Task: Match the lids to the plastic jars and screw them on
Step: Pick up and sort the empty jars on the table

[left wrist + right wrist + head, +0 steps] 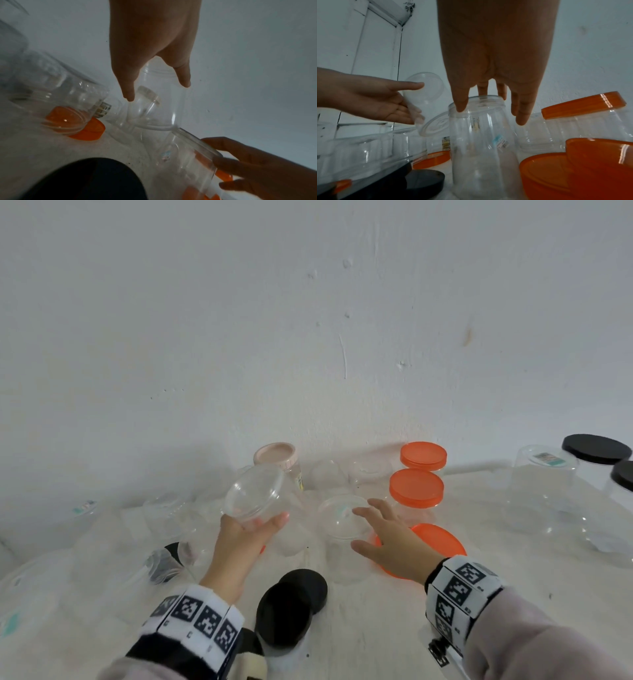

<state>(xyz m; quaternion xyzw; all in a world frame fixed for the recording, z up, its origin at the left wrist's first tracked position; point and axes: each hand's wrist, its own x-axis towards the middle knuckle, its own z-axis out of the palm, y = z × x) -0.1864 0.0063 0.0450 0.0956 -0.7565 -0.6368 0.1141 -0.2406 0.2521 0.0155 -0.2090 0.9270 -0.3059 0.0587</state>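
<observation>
Labels (500,142) on clear jar (481,148): print unreadable.

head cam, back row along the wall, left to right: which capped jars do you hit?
Pink-lidded jar → orange-lidded jar at the wall → black-lidded jar at the right edge. The second orange-lidded jar stands just in front of the first and overlaps it, so it is left out of the order.

Ahead of me stands a plain white wall (308,320), scuffed, with small chips and a faint brownish mark toward its right. Below it lies a pale, whitish work surface (359,628). From the right wrist I see white panelled woodwork (373,44) at left.
</observation>
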